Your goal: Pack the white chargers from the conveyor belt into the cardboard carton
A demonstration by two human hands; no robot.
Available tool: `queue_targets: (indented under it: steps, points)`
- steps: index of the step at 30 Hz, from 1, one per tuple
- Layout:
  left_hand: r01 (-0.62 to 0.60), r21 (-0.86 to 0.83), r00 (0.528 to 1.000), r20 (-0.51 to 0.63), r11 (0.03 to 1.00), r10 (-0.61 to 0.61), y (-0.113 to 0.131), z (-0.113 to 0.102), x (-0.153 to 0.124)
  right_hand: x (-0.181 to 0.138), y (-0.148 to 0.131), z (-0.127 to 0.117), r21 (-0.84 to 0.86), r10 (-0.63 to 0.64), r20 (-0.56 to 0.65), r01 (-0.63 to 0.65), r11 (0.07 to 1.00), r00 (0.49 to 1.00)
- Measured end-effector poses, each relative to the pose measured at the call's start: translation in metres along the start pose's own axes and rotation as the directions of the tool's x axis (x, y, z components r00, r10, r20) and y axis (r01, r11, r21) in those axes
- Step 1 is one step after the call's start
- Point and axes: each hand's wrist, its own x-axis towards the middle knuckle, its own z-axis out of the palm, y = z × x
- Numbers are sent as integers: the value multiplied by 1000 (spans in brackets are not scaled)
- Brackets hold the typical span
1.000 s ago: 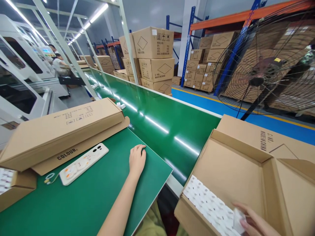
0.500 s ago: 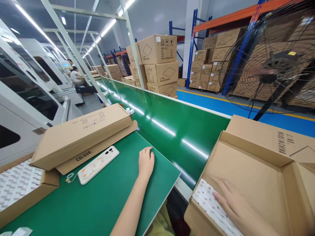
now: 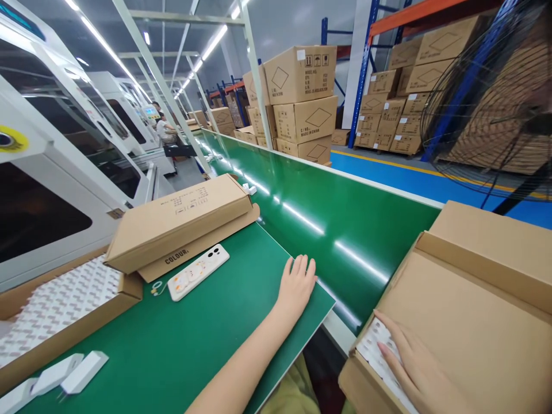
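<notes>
My left hand (image 3: 297, 287) rests palm down on the green tabletop (image 3: 215, 339), fingers spread at the edge beside the conveyor belt. It holds nothing. To the right, my right hand (image 3: 414, 362) reaches into an open cardboard box (image 3: 483, 299). Its thumb and fingers are apart, stretched over a row of small white pieces (image 3: 379, 342) along the box's near left side. The hand partly hides that row, and I see nothing gripped. A phone in a white patterned case (image 3: 198, 273) lies on the tabletop, left of my left hand.
Several white chargers (image 3: 84, 371) lie at the lower left, near a carton (image 3: 129, 287) packed with white pieces. A closed cardboard box (image 3: 185, 215) stands behind the phone. The green conveyor (image 3: 302, 201) runs past the table. A fan (image 3: 495, 115) stands at right.
The view has swung left and down, bringing the chargers into sight. My left hand has moved to the table's edge, fingers spreading. The right hand stays over the white pieces.
</notes>
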Motion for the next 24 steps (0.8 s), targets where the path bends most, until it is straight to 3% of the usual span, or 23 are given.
queue_targets:
  steps: [4,10,14,17,21,24]
  points:
    - [-121,6,988,93,993,119,9,-10,-19,0,0,-1,11,0,23,-1,1000,1000]
    - [-51,-8,970,236,999,51,-7,-40,-53,-1,-2,-6,35,16,38,-18,999,999]
    - [-184,-65,938,287,981,194,-6,-59,-70,-2,-4,-7,51,28,70,-32,998,997]
    - [-210,-60,928,303,976,219,-7,-64,-78,-3,-4,-8,58,29,88,-34,998,996]
    - [-101,20,963,253,995,93,-13,-63,-83,-3,-2,-6,57,34,102,-39,998,994]
    - [-184,-41,946,265,982,188,-10,-62,-85,-2,-1,-5,52,52,115,-59,997,992]
